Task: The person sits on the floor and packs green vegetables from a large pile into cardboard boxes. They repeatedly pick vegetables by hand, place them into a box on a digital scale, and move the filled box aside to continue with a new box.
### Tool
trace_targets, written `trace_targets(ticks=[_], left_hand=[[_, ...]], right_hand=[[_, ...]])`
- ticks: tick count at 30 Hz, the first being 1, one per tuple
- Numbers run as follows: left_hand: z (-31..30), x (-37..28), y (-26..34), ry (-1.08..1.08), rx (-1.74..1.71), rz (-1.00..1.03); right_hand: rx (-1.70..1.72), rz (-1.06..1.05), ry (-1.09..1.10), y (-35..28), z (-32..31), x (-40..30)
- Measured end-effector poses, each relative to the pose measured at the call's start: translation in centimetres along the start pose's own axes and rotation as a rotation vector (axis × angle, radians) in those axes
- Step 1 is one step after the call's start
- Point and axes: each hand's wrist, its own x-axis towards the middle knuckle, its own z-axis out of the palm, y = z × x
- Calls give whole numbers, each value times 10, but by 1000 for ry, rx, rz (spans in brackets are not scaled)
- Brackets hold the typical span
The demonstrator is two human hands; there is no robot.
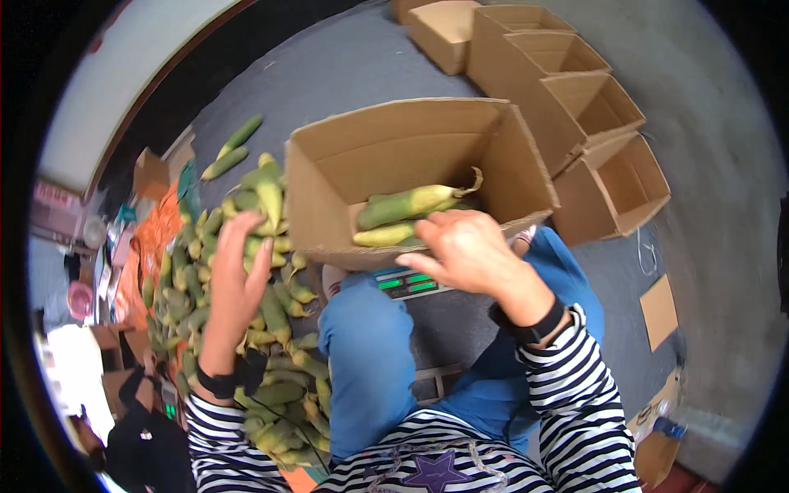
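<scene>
A cardboard box (382,111) with its top open stands before my knees on a digital scale (407,285) with lit green displays. Several green radishes lie on the bottom of the box, among them a large green radish (400,206) with a pale, stringy tip. My right hand (465,246) reaches over the near rim. Its fingertips are at a paler radish (385,235), and whether they grip it is hidden. To the left of the box, my left hand (237,271) hovers with thumb and fingers apart, holding nothing, above a big pile of green radishes (191,277).
A row of open cardboard boxes (592,105) runs along the wall at right. Two radishes (234,148) lie apart at upper left. Orange sheeting (148,246) borders the pile. A person in dark clothing (148,444) is at lower left. A flat cardboard piece (659,313) lies on the right.
</scene>
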Motion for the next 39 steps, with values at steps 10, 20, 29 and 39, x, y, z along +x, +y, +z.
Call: trace_targets(ticks=[10, 20, 29, 39], left_hand=[[101, -368, -75, -1022, 222, -613], [79, -429, -139, -608, 771, -728], [83, -424, -216, -1120, 793, -590], [66, -402, -178, -868, 688, -532]], right_hand=[[136, 107, -100, -19, -10, 14], [409, 307, -52, -16, -3, 21], [152, 237, -35, -22, 0, 27], [75, 135, 20, -21, -1, 28]])
